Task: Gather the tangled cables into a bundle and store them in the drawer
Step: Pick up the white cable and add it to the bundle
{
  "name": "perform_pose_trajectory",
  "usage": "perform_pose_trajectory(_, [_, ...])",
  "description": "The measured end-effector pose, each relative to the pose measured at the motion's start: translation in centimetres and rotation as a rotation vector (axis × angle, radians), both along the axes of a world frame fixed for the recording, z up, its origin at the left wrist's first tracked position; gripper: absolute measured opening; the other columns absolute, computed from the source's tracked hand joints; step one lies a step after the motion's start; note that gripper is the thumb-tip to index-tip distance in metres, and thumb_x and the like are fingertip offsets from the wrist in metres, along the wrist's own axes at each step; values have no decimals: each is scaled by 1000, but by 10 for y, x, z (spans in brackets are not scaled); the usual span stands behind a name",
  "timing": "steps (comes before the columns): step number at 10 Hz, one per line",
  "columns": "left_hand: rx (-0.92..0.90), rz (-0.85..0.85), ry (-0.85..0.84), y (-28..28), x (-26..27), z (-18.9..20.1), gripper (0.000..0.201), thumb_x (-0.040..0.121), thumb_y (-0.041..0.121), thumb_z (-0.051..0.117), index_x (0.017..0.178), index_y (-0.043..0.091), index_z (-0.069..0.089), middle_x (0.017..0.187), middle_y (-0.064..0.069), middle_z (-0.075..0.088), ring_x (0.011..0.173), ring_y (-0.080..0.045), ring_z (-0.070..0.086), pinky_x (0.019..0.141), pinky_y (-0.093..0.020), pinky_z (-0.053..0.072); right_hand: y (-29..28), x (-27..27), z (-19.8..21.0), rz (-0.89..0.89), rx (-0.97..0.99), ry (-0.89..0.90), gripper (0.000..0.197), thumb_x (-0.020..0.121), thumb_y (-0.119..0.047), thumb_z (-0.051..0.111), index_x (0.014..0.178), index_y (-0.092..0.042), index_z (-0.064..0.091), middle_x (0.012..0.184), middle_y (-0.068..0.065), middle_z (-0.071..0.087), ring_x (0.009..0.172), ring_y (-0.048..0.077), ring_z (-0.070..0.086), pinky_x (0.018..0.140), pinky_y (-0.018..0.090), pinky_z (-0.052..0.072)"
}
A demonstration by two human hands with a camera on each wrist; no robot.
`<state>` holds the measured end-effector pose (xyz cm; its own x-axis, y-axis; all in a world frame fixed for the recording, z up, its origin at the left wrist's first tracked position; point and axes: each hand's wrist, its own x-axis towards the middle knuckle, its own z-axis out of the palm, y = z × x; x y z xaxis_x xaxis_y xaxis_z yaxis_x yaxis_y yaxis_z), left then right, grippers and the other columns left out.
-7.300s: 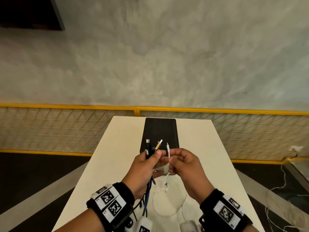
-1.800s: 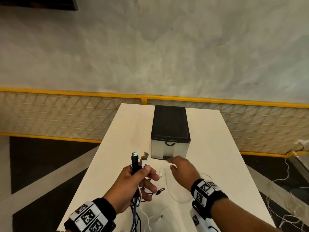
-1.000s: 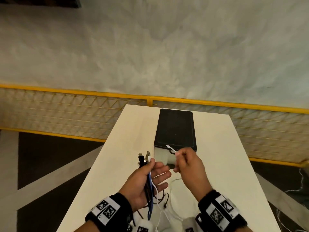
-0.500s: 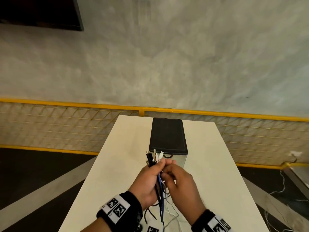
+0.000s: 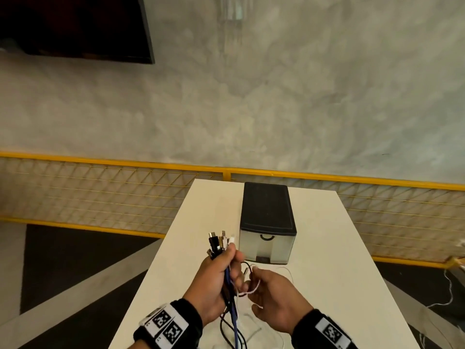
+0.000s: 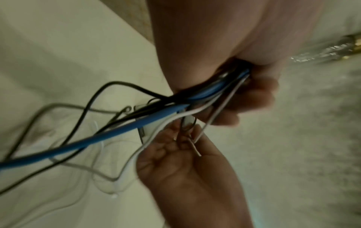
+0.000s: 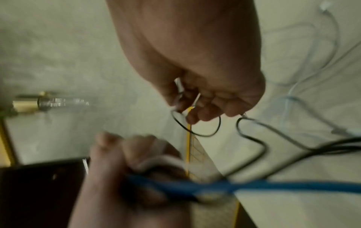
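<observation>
My left hand (image 5: pixel 221 275) grips a bundle of cables (image 5: pixel 232 298) upright, with the plug ends (image 5: pixel 220 244) sticking out above the fist. A thick blue cable (image 6: pixel 117 131), black ones and white ones trail down to the white table (image 5: pixel 327 248). Just right of it, my right hand (image 5: pixel 266 293) pinches thin loops of white and black cable (image 7: pixel 195 129) that run into the bundle. The left hand (image 7: pixel 126 162) shows blurred in the right wrist view. The small drawer unit (image 5: pixel 266 217), black-topped with a translucent front (image 5: pixel 264 248), stands shut beyond the hands.
Loose white cable (image 5: pixel 251 331) lies on the table under my wrists. A yellow mesh railing (image 5: pixel 100 197) runs behind the table's far edge. More white wires (image 5: pixel 448 293) lie on the floor at the right. The table drops off at both sides.
My right hand has come down from the plug ends and now holds thin cable loops lower and to the right. The white plug now sits among the plugs above my left fist.
</observation>
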<state>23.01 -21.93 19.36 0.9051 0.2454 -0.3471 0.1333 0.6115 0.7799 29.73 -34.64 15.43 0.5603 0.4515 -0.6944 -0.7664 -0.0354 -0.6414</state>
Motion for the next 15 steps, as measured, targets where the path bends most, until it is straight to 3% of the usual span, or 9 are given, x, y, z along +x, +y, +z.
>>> perform_pose_trajectory(2, [317,-383,270,33,-46,-27,28,92,31,64,78,6,66,53,-3,48,42,-16,48,43,-24,31,-10,35,8,-355,238,112,29,97,-22,45,71,-14,54,58,6,60,54,19,50,60,31,42])
perform_pose_trajectory(3, [517,-562,381,50,-69,-38,13,89,27,69,91,15,64,95,-2,76,87,-12,73,57,-13,45,-19,47,13,-416,262,108,28,101,-24,40,78,-15,53,59,5,60,52,17,51,56,27,44])
perform_pose_trajectory(4, [435,-375,336,51,-68,-32,13,91,20,66,86,8,64,52,-1,58,36,-10,48,38,-19,35,-18,42,15,-381,231,56,24,103,-22,38,86,-14,53,64,6,62,58,18,51,56,27,47])
perform_pose_trajectory(6, [545,-79,88,15,-19,-7,11,89,16,68,83,7,68,52,3,51,38,-10,33,40,-19,25,12,-1,5,-191,222,-30,27,103,-31,35,96,-17,57,102,9,75,96,26,65,81,41,46])
perform_pose_trajectory(8, [447,-85,52,-16,-1,-18,9,79,1,73,87,4,68,76,-12,70,70,-25,68,58,-33,51,19,-23,20,-202,354,4,44,102,-32,31,129,-11,60,125,10,67,97,22,62,67,36,45])
perform_pose_trajectory(12, [750,-539,217,36,-37,-57,18,68,24,81,76,17,67,83,0,68,85,-15,70,73,-21,50,-7,33,33,-358,310,22,22,103,-23,36,91,-19,54,91,11,77,99,26,65,82,44,45])
perform_pose_trajectory(13, [945,-811,102,50,-68,-89,131,31,101,47,103,-7,60,101,-28,69,98,-30,68,92,-39,47,-24,44,41,-409,315,-14,21,104,-24,36,95,-19,55,80,7,77,95,25,66,78,42,47])
perform_pose_trajectory(14, [542,-160,-92,42,-56,-63,62,98,42,49,100,-20,56,114,-43,55,83,-27,69,79,-29,53,-25,35,36,-363,268,-57,20,103,-24,38,97,-16,56,92,10,73,97,27,66,83,45,45])
perform_pose_trajectory(15, [452,-207,74,34,-28,-17,23,80,10,77,80,11,54,53,-1,40,40,-13,31,38,-21,26,-12,14,20,-291,238,-44,24,104,-24,35,96,-16,57,90,11,77,101,28,65,87,46,42])
